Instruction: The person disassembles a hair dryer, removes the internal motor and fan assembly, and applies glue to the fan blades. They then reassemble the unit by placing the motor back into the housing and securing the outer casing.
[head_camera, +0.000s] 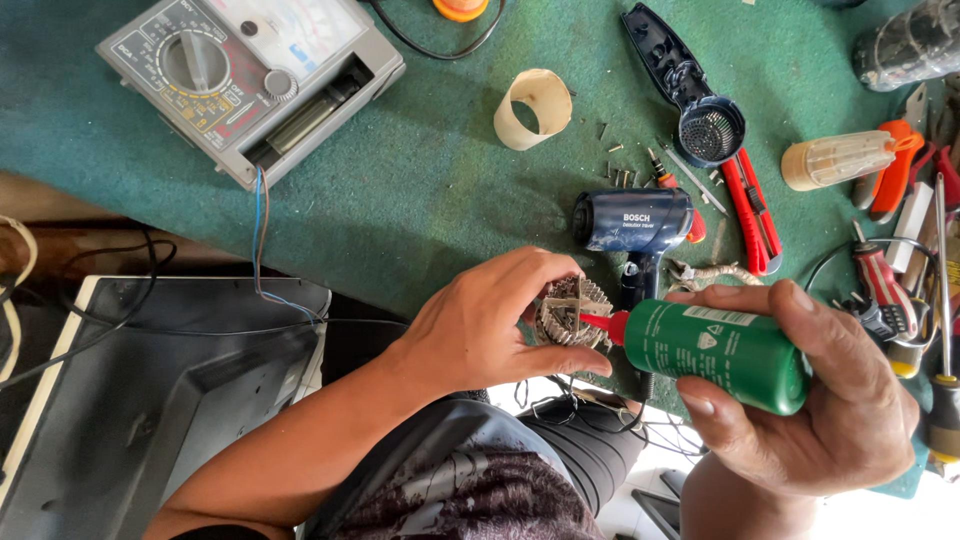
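Left hand (490, 325) clenched around a round grey coil-wound heating element (570, 312), held just above the near edge of the green felt-covered table (420, 190). Right hand (810, 395) grips a green cylindrical bottle with red nozzle (715, 350), lying sideways, nozzle tip touching the element. Just behind: dark blue hair-dryer body (633, 222). Far left corner: grey analogue multimeter (250, 75). Cream tape loop (534, 108) sits mid-table.
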